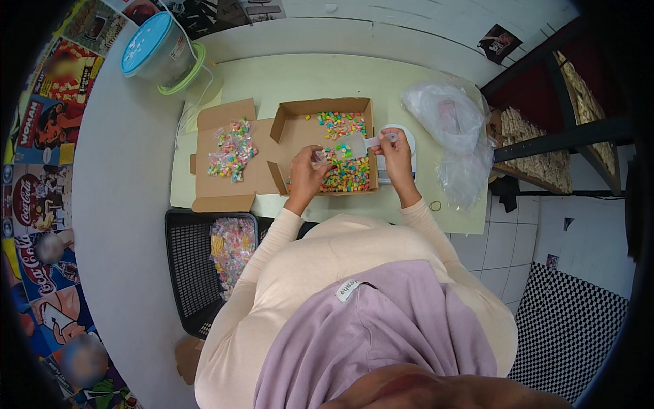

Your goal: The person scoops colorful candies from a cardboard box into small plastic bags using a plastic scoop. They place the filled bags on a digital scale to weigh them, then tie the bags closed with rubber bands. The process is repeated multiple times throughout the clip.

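My right hand (394,152) grips the handle of a clear plastic scoop (357,144) that carries a few small coloured pieces. Beneath it is an open cardboard box (301,122), with many loose multicoloured pieces (347,176) along its right and near sides. In my left hand (307,171) is a small clear plastic bag (321,157), held close to the scoop's tip; its contents are hard to make out. On the box's opened lid (225,194), to the left, lie several small filled clear bags (232,153).
A white scale (409,140) sits partly behind my right hand. Farther right are clear plastic bags (449,122) and a rubber band (435,205). Lidded plastic tubs (163,56) stand back left. Below the table's left side, a black basket (191,266) holds many filled packets (232,250).
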`<state>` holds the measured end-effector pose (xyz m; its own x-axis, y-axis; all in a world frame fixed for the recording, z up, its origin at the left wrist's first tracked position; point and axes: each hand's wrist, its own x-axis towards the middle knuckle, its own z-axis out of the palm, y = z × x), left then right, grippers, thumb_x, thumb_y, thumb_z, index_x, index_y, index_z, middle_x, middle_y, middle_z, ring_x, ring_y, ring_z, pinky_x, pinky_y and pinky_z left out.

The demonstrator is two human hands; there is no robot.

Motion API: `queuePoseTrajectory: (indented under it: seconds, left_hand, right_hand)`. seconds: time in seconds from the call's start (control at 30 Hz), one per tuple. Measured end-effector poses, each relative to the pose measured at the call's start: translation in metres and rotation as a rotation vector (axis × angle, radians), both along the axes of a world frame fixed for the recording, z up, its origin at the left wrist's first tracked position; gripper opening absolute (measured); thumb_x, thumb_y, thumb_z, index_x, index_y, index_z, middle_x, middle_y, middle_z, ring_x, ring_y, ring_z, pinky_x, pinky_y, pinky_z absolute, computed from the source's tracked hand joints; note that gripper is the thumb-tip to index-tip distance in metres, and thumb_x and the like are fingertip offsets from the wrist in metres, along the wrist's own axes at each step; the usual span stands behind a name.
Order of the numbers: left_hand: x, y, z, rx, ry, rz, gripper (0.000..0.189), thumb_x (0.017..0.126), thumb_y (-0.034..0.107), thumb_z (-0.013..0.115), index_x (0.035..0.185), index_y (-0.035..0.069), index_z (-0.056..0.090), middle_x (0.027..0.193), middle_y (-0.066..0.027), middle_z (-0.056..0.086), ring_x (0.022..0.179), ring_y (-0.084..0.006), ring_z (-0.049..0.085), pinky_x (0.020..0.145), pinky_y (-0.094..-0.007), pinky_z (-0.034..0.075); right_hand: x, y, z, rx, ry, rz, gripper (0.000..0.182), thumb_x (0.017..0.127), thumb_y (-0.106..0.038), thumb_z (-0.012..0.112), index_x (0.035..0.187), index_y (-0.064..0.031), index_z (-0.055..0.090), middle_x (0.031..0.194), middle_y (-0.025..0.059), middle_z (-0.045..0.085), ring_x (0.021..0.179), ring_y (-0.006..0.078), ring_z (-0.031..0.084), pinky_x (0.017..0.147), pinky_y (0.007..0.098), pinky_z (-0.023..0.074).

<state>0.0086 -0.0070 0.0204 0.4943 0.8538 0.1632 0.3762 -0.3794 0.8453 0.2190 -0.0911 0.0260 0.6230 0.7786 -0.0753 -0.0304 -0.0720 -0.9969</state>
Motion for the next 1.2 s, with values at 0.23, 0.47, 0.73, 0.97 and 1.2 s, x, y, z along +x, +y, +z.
queuePoseTrajectory:
  seconds: [0.23,0.47,0.73,0.97,1.2]
  left_hand:
    - [-0.004,-0.006,0.005,0.069,-0.007,-0.031,0.048,0.064,0.006,0.081,0.106,-0.001,0.059,0.094,-0.0151,0.062,0.081,-0.0288,0.062,0.072,-0.0369,0.049]
    - [0.0,-0.015,0.009,0.082,0.046,-0.095,0.047,0.065,0.008,0.08,0.107,0.006,0.06,0.085,-0.0091,0.057,0.083,-0.025,0.058,0.079,-0.0385,0.042]
    - [0.009,-0.024,0.014,0.268,0.066,-0.159,0.046,0.063,0.005,0.077,0.106,0.007,0.06,0.089,-0.0088,0.057,0.089,-0.0277,0.056,0.091,-0.0407,0.037]
    - [0.006,-0.028,0.012,0.31,0.093,-0.177,0.04,0.066,0.004,0.075,0.103,0.006,0.06,0.093,-0.0096,0.058,0.092,-0.0282,0.056,0.093,-0.0418,0.037]
    - [0.005,-0.03,0.003,0.255,0.107,-0.161,0.038,0.066,0.005,0.075,0.102,0.005,0.061,0.089,-0.0109,0.06,0.09,-0.0301,0.058,0.091,-0.0412,0.039]
  right_hand:
    - [-0.004,-0.023,-0.034,-0.307,-0.337,0.08,0.02,0.087,-0.01,0.063,0.104,-0.0046,0.055,0.086,0.0132,0.063,0.076,0.0249,0.066,0.066,0.0371,0.0511]
    - [-0.023,-0.02,0.012,-0.081,-0.878,0.086,0.025,0.082,-0.015,0.069,0.102,-0.0046,0.061,0.086,0.0103,0.061,0.087,0.0269,0.058,0.079,0.0375,0.0456]
    - [-0.051,-0.011,0.009,-0.16,-0.227,0.416,0.018,0.085,-0.016,0.068,0.092,-0.0005,0.064,0.083,0.0101,0.066,0.071,0.019,0.063,0.065,0.0318,0.0491]
    - [-0.056,-0.015,0.01,-0.089,-0.307,0.347,0.01,0.084,-0.009,0.063,0.089,-0.0012,0.062,0.08,0.0105,0.064,0.072,0.0242,0.064,0.066,0.0348,0.0497]
    - [-0.053,-0.017,0.019,-0.001,-0.761,0.453,0.01,0.081,-0.004,0.063,0.09,-0.0035,0.061,0.085,0.0112,0.056,0.086,0.0292,0.055,0.077,0.0407,0.0442]
